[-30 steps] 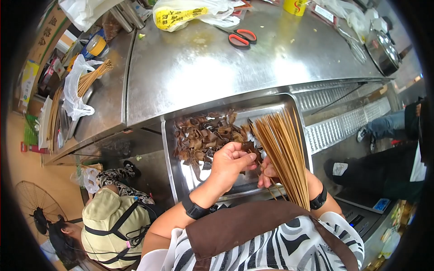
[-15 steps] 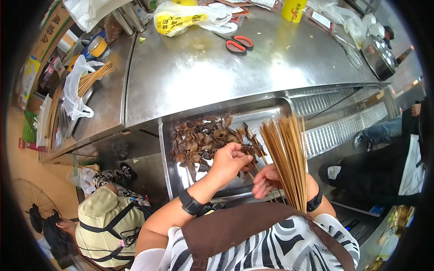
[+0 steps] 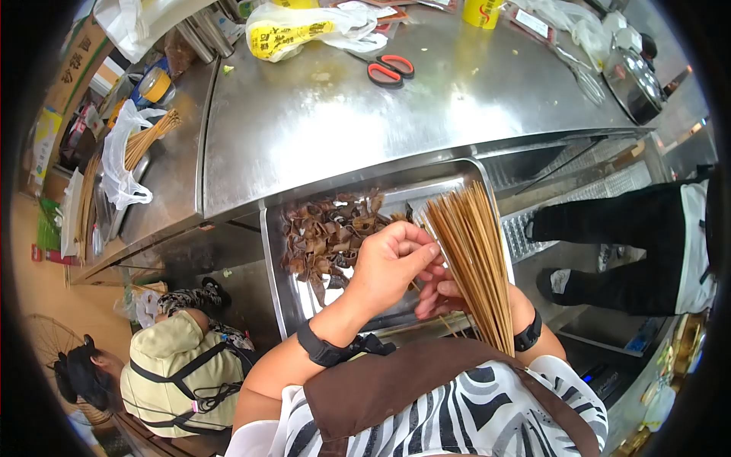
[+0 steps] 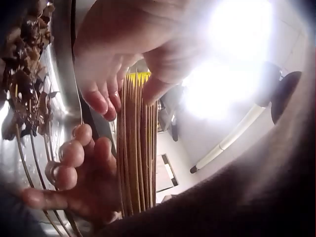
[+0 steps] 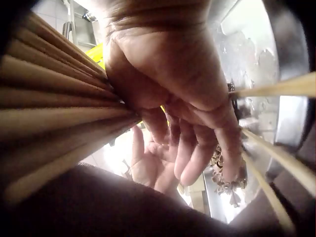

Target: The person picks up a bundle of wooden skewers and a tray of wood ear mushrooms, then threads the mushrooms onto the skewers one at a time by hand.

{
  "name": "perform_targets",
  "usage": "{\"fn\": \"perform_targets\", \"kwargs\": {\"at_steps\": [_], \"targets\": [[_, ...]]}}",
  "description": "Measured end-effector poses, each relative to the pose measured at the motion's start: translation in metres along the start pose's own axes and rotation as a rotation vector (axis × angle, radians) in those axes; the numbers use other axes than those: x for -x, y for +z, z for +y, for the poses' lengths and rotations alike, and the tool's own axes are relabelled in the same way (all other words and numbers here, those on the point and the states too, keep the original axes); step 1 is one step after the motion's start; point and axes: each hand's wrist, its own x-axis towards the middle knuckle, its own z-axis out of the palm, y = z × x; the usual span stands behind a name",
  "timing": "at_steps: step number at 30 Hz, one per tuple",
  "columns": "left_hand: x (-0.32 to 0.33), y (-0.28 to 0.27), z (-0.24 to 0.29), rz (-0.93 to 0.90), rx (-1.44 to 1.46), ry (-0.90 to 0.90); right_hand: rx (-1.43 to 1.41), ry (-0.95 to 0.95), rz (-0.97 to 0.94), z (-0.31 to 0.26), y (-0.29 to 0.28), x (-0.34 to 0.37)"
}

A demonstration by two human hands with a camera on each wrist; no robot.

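A thick bundle of bamboo skewers (image 3: 478,263) stands on a slant before the brown apron, along the right forearm. My left hand (image 3: 387,265) reaches to its left edge; in the left wrist view its thumb and fingers pinch at the skewer tips from both sides. Beneath, my right hand (image 3: 437,300) lies against the bundle, its fingers loosely bent and apart. Threaded skewers of wood ear fungus (image 4: 30,94) lie beside the right fingers. Loose brown wood ear pieces (image 3: 324,240) fill the left part of a steel tray (image 3: 272,274); the hands hide some of its right part.
Behind the tray is a steel counter (image 3: 320,137) with red-handled scissors (image 3: 391,70) and a plastic bag (image 3: 293,34). More skewers (image 3: 148,141) lie in a bag at left. One person (image 3: 179,373) sits at lower left; another person's black-trousered legs (image 3: 609,228) stand at right.
The left hand has left a threaded wood ear skewer in the tray and moved right to the bundle. The right fingers have loosened. A person's legs have stepped into view at right.
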Motion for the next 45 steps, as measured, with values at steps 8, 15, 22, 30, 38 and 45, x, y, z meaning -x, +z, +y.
{"fn": "perform_targets", "kwargs": {"at_steps": [8, 15, 22, 30, 38, 45], "targets": [[0.001, -0.008, 0.000, 0.025, -0.029, 0.043, 0.187, 0.045, 0.112, -0.011, 0.019, 0.003], [-0.001, -0.034, -0.013, -0.018, -0.038, -0.104, 0.057, -0.050, -0.002, -0.003, 0.009, -0.002], [0.009, -0.051, -0.021, -0.037, -0.849, 0.307, 0.019, -0.058, 0.078, -0.007, 0.009, 0.003], [0.008, -0.050, -0.034, -0.267, -1.507, 0.605, 0.133, -0.108, 0.021, -0.005, -0.003, 0.002], [0.002, -0.050, -0.033, 0.093, -0.865, 0.293, 0.134, -0.069, 0.039, -0.008, 0.004, 0.000], [-0.015, -0.057, -0.025, 0.422, -0.163, 0.172, 0.156, 0.005, 0.020, -0.006, 0.007, -0.003]]}}
